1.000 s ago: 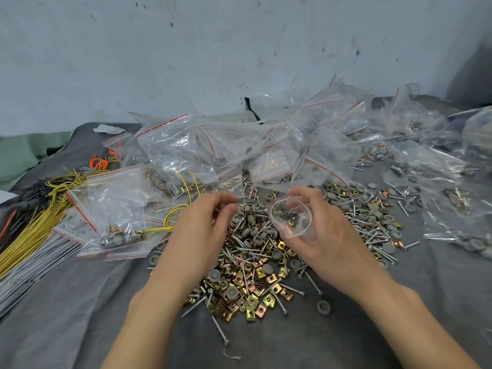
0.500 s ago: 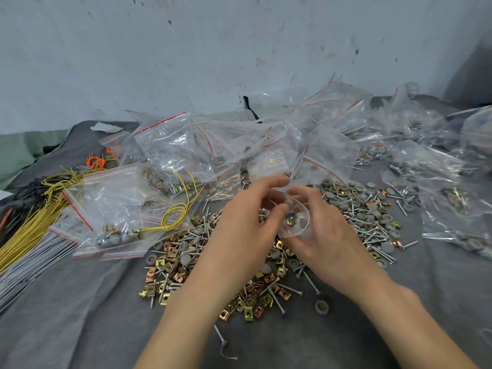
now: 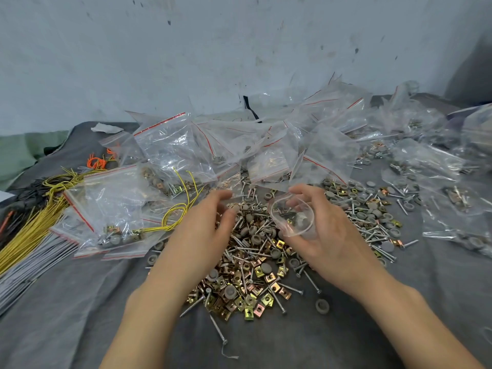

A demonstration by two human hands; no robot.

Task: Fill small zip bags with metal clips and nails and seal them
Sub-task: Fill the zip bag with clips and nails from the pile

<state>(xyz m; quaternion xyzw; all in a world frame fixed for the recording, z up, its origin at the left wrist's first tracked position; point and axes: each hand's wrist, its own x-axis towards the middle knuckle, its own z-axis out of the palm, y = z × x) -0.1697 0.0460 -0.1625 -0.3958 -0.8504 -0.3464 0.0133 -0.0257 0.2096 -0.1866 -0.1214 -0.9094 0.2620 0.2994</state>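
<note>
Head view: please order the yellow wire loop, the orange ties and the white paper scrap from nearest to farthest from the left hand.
1. Yellow wire loop, just left of the left hand.
2. Orange ties, far left.
3. White paper scrap, back left.

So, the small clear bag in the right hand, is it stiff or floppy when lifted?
Probably floppy: the small clear bag is thin film, its mouth rounded only where the right hand grips it. The few pieces inside would likely weigh the bottom down. Its glossy film may slip.
</note>
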